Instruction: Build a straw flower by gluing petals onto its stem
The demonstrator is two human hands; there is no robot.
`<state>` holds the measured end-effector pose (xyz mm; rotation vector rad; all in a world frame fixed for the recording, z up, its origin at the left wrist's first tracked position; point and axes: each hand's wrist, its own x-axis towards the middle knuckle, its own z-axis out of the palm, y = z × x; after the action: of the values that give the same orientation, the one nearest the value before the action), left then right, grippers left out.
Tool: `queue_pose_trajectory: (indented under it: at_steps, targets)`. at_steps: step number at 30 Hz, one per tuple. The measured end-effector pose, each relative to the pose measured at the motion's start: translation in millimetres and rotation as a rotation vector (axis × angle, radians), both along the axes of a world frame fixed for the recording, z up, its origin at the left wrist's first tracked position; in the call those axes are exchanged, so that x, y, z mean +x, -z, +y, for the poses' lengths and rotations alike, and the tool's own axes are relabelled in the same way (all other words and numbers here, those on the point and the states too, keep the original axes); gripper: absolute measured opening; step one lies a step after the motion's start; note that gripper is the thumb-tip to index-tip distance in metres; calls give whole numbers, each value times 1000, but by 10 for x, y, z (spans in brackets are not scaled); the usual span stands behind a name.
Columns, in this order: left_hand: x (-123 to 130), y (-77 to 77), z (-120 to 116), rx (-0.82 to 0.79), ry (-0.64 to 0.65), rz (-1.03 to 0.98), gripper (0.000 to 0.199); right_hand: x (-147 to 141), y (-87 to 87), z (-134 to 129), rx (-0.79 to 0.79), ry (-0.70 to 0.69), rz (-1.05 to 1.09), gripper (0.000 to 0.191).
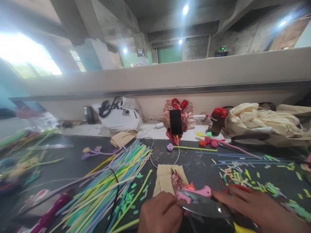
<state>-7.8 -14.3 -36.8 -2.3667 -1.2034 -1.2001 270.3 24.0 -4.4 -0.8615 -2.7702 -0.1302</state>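
Observation:
At the bottom centre, my left hand [160, 212] is closed, its fingers curled beside a pink-handled tool [194, 193]; what it grips is hidden. Dark scissor-like blades [204, 207] lie between my two hands. On the right, my right hand [250, 202] has its fingers stretched out over a red handle [239, 187]. A beige cloth [165, 178] lies just beyond my left hand, with a glittery, patterned item [177, 181] on it.
A pile of coloured strips [114, 181] spreads on the left, and cut pieces [243, 178] are scattered right. Behind are a phone [176, 121], a white bag [121, 116], a red-lidded bottle [217, 121] and a cream cloth bag [262, 119]. A purple tool [48, 213] lies lower left.

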Motion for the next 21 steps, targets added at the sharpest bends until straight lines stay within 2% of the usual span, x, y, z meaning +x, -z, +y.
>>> queue_pose_trajectory:
  at_steps: [1, 2, 5, 10, 11, 17, 21]
  targets:
    - [4, 17, 6, -49, 7, 30, 22, 3, 5, -3, 17, 12, 0, 86]
    - [6, 28, 10, 49, 6, -50, 25, 4, 5, -5, 27, 23, 1, 88]
    - [5, 13, 13, 81, 6, -87, 26, -20, -23, 3, -14, 1, 43, 86]
    - [-12, -98, -3, -39, 41, 18, 20, -84, -73, 24, -63, -25, 115, 85]
    - [-11, -96, 0, -4, 36, -21, 22, -89, -72, 26, -67, -32, 116, 85]
    - [14, 43, 29, 53, 10, -91, 26, -59, -46, 30, -106, -55, 111, 89]
    - [-3, -50, -6, 2, 26, -40, 23, -33, 21, 30, -83, -45, 134, 92]
